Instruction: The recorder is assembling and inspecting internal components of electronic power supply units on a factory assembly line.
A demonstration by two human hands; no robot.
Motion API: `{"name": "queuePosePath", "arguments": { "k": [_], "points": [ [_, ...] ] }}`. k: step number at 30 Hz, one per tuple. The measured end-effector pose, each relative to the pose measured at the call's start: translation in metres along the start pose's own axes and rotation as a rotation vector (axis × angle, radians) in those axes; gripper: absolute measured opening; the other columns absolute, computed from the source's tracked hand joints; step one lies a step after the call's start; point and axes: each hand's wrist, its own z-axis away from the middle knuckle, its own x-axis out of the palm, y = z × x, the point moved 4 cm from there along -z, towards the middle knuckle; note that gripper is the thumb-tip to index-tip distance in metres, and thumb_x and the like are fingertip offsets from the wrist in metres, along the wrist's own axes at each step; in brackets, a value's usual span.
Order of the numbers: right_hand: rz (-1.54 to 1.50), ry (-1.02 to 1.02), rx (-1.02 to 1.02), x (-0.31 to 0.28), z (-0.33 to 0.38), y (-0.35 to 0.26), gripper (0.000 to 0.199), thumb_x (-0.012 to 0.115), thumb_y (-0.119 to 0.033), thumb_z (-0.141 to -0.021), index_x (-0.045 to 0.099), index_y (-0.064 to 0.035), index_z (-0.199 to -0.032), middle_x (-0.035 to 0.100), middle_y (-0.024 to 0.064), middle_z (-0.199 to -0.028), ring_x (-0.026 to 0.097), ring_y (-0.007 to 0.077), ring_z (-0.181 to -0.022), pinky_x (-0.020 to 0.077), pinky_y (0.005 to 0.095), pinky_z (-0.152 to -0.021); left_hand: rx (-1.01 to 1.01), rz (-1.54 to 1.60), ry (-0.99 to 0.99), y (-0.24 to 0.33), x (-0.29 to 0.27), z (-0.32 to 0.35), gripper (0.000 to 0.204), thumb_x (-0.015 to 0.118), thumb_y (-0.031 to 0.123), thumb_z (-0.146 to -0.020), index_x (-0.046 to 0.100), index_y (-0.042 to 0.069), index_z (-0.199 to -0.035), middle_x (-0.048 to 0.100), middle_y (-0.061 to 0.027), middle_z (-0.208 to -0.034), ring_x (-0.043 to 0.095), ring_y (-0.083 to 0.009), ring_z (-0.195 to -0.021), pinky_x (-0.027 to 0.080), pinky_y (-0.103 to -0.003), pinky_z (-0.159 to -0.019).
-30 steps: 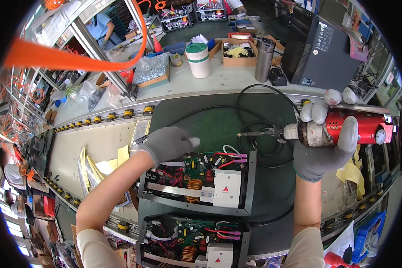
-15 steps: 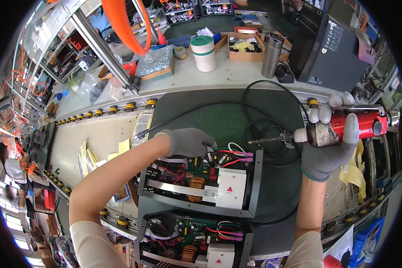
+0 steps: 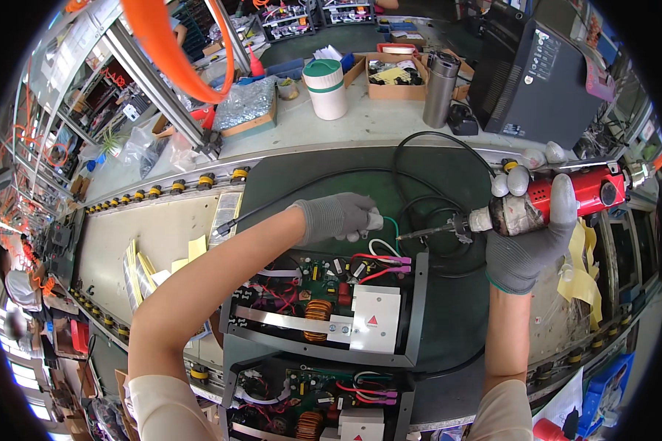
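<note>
My gloved left hand is above the back edge of an opened electronics unit, fingers pinched on a green wire. My gloved right hand grips a red power screwdriver lying level, its bit pointing left. The bit's tip is close to the green wire's loose-looking end; whether they touch I cannot tell. Inside the unit are a circuit board, a copper coil, red and white wires with purple connectors, and a white cover plate.
A second opened unit stands nearer me. A black cable coils over the dark green mat. Behind are a white jar with green lid, a steel flask, and a black monitor. An orange hose hangs at upper left.
My left hand has lifted from the unit's back edge and moved right, drawing the green wire up toward the bit. My right hand has shifted slightly left with the screwdriver.
</note>
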Motion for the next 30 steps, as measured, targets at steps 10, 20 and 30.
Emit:
{"name": "queuePosePath", "arguments": {
  "k": [10,20,30],
  "points": [
    [0.037,0.093,0.046,-0.012,-0.002,0.013,0.039,0.054,-0.021,-0.087,0.046,0.0028,-0.117,0.056,0.0177,-0.095,0.057,0.0197,-0.069,0.0501,0.0365,-0.062,0.091,0.047,-0.102,-0.013,0.019,-0.005,0.019,0.058,0.013,-0.090,0.063,0.006,-0.107,0.062,-0.0013,-0.082,0.053,-0.0065,-0.065,0.043,-0.024,-0.055],
    [0.106,0.070,0.077,-0.007,-0.002,0.018,0.043,0.053,-0.022,-0.087,0.046,0.0061,-0.119,0.057,0.0193,-0.095,0.058,0.0204,-0.068,0.0507,0.0371,-0.064,0.114,-0.005,-0.043,-0.024,0.013,0.000,0.021,0.067,0.013,-0.084,0.067,0.002,-0.101,0.066,-0.0042,-0.081,0.058,-0.0073,-0.073,0.049,-0.024,-0.064],
    [0.139,0.001,0.112,0.002,-0.005,0.025,0.035,0.049,-0.018,-0.091,0.049,0.0082,-0.114,0.057,0.0204,-0.103,0.059,0.0229,-0.074,0.0513,0.0374,-0.063,0.162,0.001,0.024,-0.026,0.019,-0.005,0.024,0.072,0.009,-0.076,0.069,0.004,-0.099,0.065,-0.0049,-0.080,0.059,-0.0105,-0.073,0.049,-0.025,-0.069]
  ]
}}
